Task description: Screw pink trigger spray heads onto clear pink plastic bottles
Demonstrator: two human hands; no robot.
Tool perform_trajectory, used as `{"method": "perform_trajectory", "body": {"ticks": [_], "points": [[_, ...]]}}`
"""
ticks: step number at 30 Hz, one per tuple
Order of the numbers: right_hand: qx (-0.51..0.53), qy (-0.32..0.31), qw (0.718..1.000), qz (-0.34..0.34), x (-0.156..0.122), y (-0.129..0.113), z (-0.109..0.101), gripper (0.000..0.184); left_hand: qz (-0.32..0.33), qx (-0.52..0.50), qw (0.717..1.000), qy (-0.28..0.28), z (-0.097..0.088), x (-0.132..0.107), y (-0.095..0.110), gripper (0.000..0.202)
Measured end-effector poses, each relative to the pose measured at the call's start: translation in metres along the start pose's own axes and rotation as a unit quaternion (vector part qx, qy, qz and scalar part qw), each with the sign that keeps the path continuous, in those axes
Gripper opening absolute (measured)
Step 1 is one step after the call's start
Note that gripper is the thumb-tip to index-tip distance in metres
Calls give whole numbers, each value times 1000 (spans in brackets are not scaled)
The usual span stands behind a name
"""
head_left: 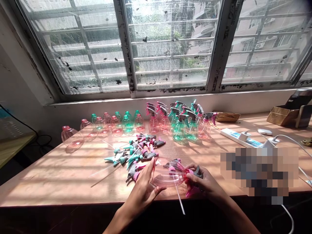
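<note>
The pink bottle is held on its side near the front edge of the desk, its base grasped by the left hand and the spray head at its neck pinched by the right hand. Loose spray heads are piled behind it, with open bottles and, to their right, fitted bottles arranged towards the rear edge. A white power strip with blue markings is positioned towards the right edge, any lettering being too small to be read.
</note>
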State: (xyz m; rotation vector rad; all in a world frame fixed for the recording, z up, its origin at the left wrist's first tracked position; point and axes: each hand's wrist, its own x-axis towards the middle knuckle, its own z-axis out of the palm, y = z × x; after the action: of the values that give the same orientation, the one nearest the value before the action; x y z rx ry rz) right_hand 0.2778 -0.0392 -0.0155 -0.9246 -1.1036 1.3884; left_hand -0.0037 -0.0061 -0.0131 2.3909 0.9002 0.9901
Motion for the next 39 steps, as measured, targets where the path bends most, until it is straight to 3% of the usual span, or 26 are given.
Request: {"method": "perform_trajectory", "body": {"ticks": [9,19,25,35,39], "points": [[-13,-8,1000,-2,0,0,-2,44,-8,-1,1000,2,-2,1,1,90],[-15,0,1000,1,-1,0,-1,45,-11,2,999,42,0,3,1,62],[-30,0,1000,-1,0,4,-2,47,-23,-9,999,25,-2,2,4,85],[-21,12,1000,-7,0,0,-1,45,-12,21,999,29,-2,3,1,69],[-37,3,999,-3,0,1,-2,46,-19,24,999,9,-4,3,6,85]]}}
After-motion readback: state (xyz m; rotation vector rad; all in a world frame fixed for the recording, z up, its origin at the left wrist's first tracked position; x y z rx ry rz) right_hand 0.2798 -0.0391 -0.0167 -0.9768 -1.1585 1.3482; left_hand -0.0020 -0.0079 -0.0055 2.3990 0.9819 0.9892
